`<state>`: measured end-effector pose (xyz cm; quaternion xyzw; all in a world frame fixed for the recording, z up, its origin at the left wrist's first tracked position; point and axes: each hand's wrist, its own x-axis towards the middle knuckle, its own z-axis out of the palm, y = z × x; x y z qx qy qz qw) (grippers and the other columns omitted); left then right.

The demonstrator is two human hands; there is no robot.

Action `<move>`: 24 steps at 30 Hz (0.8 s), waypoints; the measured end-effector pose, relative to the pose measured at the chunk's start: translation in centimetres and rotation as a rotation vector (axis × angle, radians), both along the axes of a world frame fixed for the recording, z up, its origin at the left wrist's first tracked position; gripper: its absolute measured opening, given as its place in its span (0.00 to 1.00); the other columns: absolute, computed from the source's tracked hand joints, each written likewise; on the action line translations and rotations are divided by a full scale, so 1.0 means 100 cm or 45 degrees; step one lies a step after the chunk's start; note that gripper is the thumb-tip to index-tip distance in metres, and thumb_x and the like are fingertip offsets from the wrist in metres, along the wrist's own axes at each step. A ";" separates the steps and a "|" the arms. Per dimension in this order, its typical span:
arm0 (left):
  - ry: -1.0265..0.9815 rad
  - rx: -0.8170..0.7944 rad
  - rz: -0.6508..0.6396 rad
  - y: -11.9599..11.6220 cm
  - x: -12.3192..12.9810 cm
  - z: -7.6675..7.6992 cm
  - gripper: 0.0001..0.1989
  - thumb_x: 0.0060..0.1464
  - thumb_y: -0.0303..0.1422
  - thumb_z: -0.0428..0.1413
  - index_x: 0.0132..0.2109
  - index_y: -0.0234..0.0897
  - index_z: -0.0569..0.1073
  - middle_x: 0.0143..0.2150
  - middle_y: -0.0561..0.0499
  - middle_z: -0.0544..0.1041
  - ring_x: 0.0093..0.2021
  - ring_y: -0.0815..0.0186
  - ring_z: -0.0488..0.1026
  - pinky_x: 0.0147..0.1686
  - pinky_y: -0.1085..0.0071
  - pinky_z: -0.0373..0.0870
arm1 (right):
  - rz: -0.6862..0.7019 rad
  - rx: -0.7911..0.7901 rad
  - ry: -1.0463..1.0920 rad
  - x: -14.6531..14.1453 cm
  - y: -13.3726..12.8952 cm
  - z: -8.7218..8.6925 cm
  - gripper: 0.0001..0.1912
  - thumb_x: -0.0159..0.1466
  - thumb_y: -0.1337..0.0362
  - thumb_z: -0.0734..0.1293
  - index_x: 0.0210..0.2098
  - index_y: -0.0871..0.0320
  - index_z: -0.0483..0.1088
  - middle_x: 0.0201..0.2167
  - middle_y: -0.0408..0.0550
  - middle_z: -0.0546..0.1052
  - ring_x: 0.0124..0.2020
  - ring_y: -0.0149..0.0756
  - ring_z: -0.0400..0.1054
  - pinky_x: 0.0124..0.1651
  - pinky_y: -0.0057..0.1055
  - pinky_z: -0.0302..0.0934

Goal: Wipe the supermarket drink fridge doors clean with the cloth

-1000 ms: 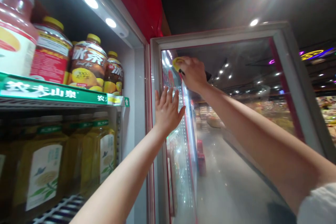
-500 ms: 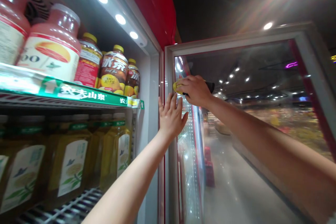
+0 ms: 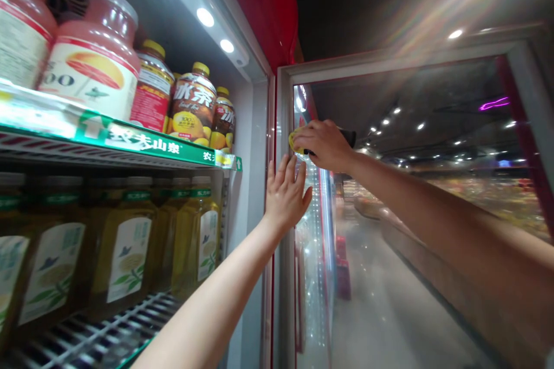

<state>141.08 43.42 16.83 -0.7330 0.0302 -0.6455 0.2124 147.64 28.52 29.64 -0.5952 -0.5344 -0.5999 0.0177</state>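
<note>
My left hand (image 3: pixel 285 199) lies with its fingers stretched out against the hinge-side frame (image 3: pixel 283 288) of the opened glass fridge door. Just above and to the right, my right hand (image 3: pixel 326 146) is closed around a yellow-and-black hand tool (image 3: pixel 348 138). The tool's yellow end shows past the fingertips at the left edge of the glass door (image 3: pixel 415 104); its black part sticks out behind the hand. Its exact kind I cannot make out, as the fingers cover most of it.
On the left, the fridge's upper shelf (image 3: pixel 156 143) bears large pink drink bottles (image 3: pixel 93 63) and iced tea bottles (image 3: pixel 194 104). Several bottles of yellowish drink (image 3: pixel 130 253) stand on the wire rack (image 3: pixel 104 328) below. Through the glass show a shop aisle floor (image 3: pixel 381 323) and ceiling lights.
The view has shifted a little, so the fridge and door appear slightly further right and the shelves higher. My left hand stays on the frame; my right hand keeps its grip near the glass edge.
</note>
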 end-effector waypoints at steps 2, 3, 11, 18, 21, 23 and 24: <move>0.006 -0.003 -0.005 0.000 -0.002 -0.002 0.27 0.63 0.38 0.54 0.66 0.35 0.67 0.71 0.36 0.64 0.75 0.48 0.54 0.73 0.43 0.46 | -0.003 0.007 0.030 -0.001 -0.001 0.003 0.17 0.64 0.73 0.64 0.47 0.50 0.77 0.56 0.44 0.78 0.54 0.48 0.66 0.49 0.43 0.55; 0.005 -0.009 -0.006 0.000 -0.003 -0.003 0.26 0.63 0.38 0.54 0.66 0.36 0.67 0.71 0.37 0.64 0.75 0.48 0.54 0.73 0.43 0.46 | -0.006 0.057 0.054 -0.001 0.001 0.007 0.18 0.64 0.74 0.64 0.48 0.49 0.76 0.56 0.44 0.78 0.53 0.48 0.66 0.50 0.43 0.55; 0.013 0.010 0.026 0.006 -0.010 -0.016 0.27 0.62 0.37 0.55 0.66 0.39 0.67 0.73 0.39 0.61 0.75 0.50 0.52 0.73 0.45 0.47 | 0.264 0.094 0.116 0.004 0.008 -0.007 0.27 0.60 0.75 0.61 0.56 0.56 0.71 0.59 0.51 0.76 0.57 0.47 0.67 0.59 0.45 0.57; -0.073 0.096 0.082 0.011 -0.015 -0.021 0.28 0.63 0.37 0.54 0.67 0.33 0.65 0.73 0.35 0.61 0.75 0.49 0.53 0.74 0.47 0.47 | 0.309 -0.072 -0.079 0.008 0.018 -0.019 0.27 0.67 0.76 0.58 0.60 0.51 0.72 0.64 0.46 0.73 0.63 0.42 0.64 0.62 0.43 0.58; -0.076 0.124 0.080 0.014 -0.015 -0.021 0.29 0.62 0.37 0.55 0.68 0.34 0.65 0.73 0.36 0.61 0.75 0.49 0.53 0.73 0.47 0.48 | 0.200 0.061 -0.069 0.005 0.030 0.006 0.24 0.69 0.74 0.58 0.59 0.50 0.73 0.64 0.45 0.73 0.59 0.45 0.67 0.59 0.44 0.61; -0.064 0.112 0.081 0.016 -0.014 -0.021 0.30 0.62 0.38 0.55 0.69 0.35 0.64 0.73 0.38 0.61 0.75 0.49 0.53 0.73 0.47 0.48 | 0.145 0.153 -0.023 0.001 0.035 0.028 0.24 0.70 0.73 0.57 0.60 0.49 0.73 0.64 0.44 0.73 0.57 0.46 0.68 0.55 0.43 0.63; -0.056 0.100 0.082 0.017 -0.014 -0.021 0.30 0.62 0.38 0.55 0.69 0.36 0.64 0.73 0.38 0.61 0.75 0.49 0.54 0.73 0.47 0.48 | 0.122 0.190 0.001 -0.002 0.037 0.037 0.25 0.70 0.74 0.57 0.60 0.49 0.73 0.64 0.44 0.73 0.56 0.46 0.68 0.53 0.42 0.63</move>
